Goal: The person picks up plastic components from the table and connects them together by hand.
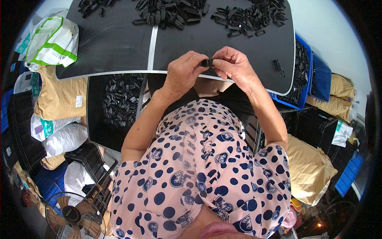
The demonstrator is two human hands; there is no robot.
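Observation:
Both my hands meet over the near edge of the black table (119, 51). Pinched in the fingers of my left hand (183, 73) is a small black plastic piece (206, 63), shaped like a buckle or clip. The thumb and forefinger of my right hand (238, 71) close on its other end. My fingertips cover much of it, so I cannot tell if it is one part or two joined. Beyond my hands lie a middle heap of similar black pieces (171, 12) and a right heap of black pieces (250, 18).
A few loose black pieces (279, 69) lie near the table's right edge. Blue crates (320, 77) stand on the right. At left are a green-and-white bag (55, 42), a brown paper sack (59, 93) and a black tray (95, 119) of black pieces. A fan (73, 215) stands lower left.

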